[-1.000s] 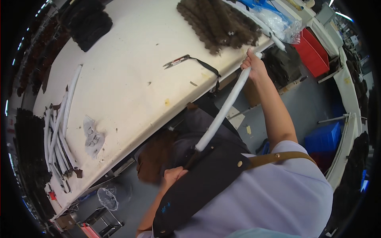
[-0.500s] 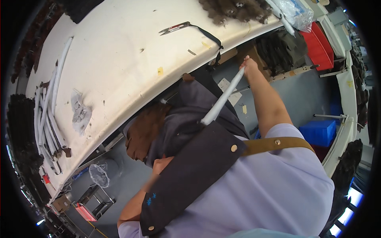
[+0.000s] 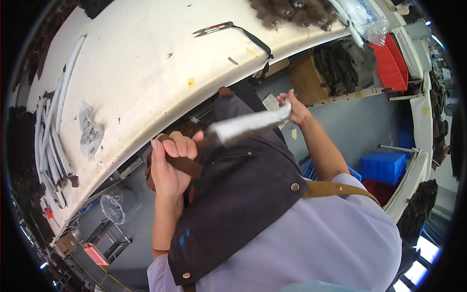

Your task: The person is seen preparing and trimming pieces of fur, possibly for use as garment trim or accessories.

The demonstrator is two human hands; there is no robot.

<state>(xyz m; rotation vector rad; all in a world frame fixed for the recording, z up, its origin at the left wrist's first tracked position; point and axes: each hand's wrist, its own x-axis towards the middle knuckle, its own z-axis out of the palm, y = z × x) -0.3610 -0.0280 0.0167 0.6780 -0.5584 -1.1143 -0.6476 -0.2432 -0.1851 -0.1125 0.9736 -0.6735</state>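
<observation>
beyond lies the pale counter (image 3: 136, 78); the white tube (image 3: 250, 125) slants up rightward between hands: the right hand (image 3: 296, 111) grips its upper end, the left hand (image 3: 168, 175), near the lower, folds around a brown strip (image 3: 191, 168).

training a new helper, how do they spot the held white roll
Beside the big pale table, look between the left hand and right hand. The white roll there, unlike the rolls bunched on the table, is held in the air.

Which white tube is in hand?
The tube whose end is in the right hand, clear of the table; the other tubes lie on it, most piled at left.
</observation>
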